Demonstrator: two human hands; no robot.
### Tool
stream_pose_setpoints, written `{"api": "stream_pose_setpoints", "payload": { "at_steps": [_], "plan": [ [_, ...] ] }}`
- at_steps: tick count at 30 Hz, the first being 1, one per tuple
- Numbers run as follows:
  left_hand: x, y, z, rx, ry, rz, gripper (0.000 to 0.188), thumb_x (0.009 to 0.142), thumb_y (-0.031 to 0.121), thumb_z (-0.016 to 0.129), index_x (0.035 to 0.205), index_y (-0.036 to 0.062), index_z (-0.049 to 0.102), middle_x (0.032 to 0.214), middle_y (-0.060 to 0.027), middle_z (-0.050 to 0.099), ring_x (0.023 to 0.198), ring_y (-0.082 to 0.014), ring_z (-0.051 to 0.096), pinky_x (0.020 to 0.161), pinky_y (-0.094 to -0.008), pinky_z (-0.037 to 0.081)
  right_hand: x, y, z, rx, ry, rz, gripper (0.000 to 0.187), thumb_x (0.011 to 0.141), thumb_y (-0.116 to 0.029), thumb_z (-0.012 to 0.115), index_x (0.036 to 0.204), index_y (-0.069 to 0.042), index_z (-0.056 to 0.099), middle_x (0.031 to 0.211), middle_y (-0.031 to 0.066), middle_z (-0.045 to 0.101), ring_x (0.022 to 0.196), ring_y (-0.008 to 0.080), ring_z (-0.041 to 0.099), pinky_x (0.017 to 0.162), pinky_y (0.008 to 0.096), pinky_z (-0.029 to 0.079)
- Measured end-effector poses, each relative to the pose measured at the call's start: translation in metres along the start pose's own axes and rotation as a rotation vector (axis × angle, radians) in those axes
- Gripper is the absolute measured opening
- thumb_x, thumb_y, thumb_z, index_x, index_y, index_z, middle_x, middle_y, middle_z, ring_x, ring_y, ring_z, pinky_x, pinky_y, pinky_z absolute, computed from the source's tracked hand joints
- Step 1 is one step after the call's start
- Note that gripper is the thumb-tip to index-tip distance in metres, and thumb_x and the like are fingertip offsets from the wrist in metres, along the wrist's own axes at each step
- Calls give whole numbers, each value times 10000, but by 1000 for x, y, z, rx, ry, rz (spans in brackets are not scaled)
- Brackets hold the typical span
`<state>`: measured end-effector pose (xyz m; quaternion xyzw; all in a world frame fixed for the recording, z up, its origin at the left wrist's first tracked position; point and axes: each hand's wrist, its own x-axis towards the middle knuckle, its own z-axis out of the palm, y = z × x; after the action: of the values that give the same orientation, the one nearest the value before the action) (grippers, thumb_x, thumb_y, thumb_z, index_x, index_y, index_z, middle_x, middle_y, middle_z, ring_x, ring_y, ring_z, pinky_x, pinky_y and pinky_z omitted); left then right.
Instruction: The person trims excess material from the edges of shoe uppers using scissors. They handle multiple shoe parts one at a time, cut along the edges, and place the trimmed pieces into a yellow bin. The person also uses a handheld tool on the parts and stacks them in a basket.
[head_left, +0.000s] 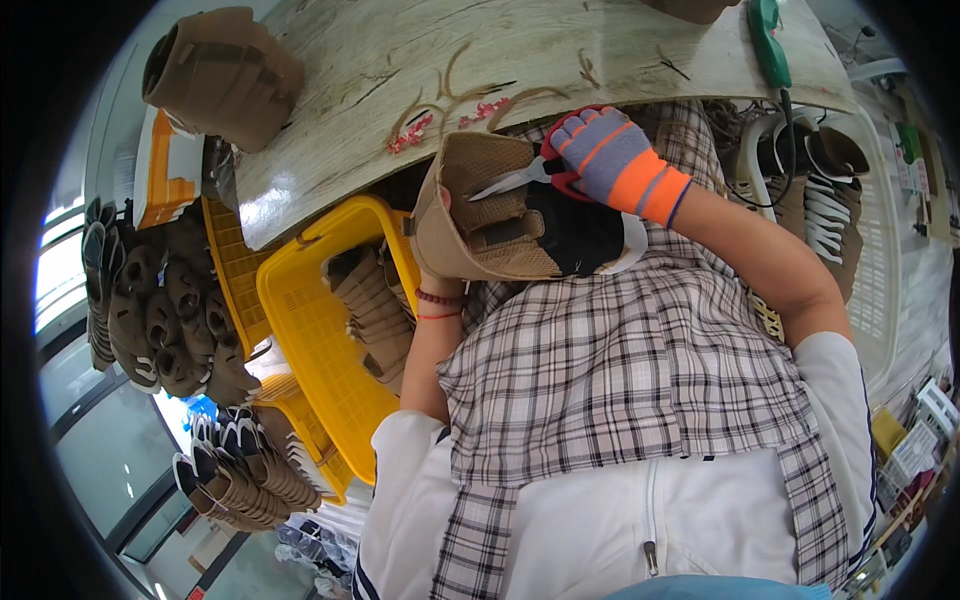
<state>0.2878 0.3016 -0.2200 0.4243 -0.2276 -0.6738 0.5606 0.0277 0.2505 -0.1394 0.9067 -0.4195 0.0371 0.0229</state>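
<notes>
A brown shoe upper (pixel 447 225) with a black lining and a white edge is held over my lap, its inside facing up. My bare left hand (pixel 436 284) grips it from the left and underneath; most of the fingers are hidden behind it. In a grey and orange glove, my right hand (pixel 612 165) is closed around the red handles of a pair of scissors (pixel 512 181). The blades reach into the upper, pointing left against the tan lining. Whether they touch a thread is too small to tell.
Ahead is a worktable (pixel 370 120) with thread scraps and pink bits at its near edge. Stacked uppers (pixel 240 75) stand on its left, a green-handled tool (pixel 768 45) with a black cord on its right. Yellow baskets (pixel 285 290) sit left, a white basket (pixel 880 300) right.
</notes>
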Motion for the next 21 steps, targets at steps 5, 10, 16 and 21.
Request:
{"api": "stream_pose_setpoints", "payload": {
  "at_steps": [5,10,16,21],
  "plan": [
    [1,0,0,56,-26,34,488,886,301,613,1289,81,446,1269,-83,509,1145,-257,510,919,-464,485,-1,-3,12,6,-17,39,238,760,-248,639,954,-112,616,896,72,611,843,239,586,729,355,458],
    [1,0,3,-31,-35,-6,488,887,300,612,1290,82,445,1273,-88,506,1151,-265,506,920,-479,481,-9,6,12,49,44,58,303,726,-326,682,935,-117,615,821,39,602,796,234,584,679,352,472],
    [-2,1,7,-28,-28,-25,499,886,293,617,1298,80,436,1273,-87,506,1152,-264,507,928,-482,471,1,2,11,2,69,33,317,719,-328,694,947,-124,613,831,47,623,791,243,602,679,360,490],
    [4,-10,-18,-135,-19,-12,497,893,289,608,1312,93,426,1277,-85,504,1157,-263,503,935,-479,466,-14,16,0,176,-99,170,305,740,-292,683,978,-118,606,851,75,641,807,272,622,712,360,490]
  ]
}}
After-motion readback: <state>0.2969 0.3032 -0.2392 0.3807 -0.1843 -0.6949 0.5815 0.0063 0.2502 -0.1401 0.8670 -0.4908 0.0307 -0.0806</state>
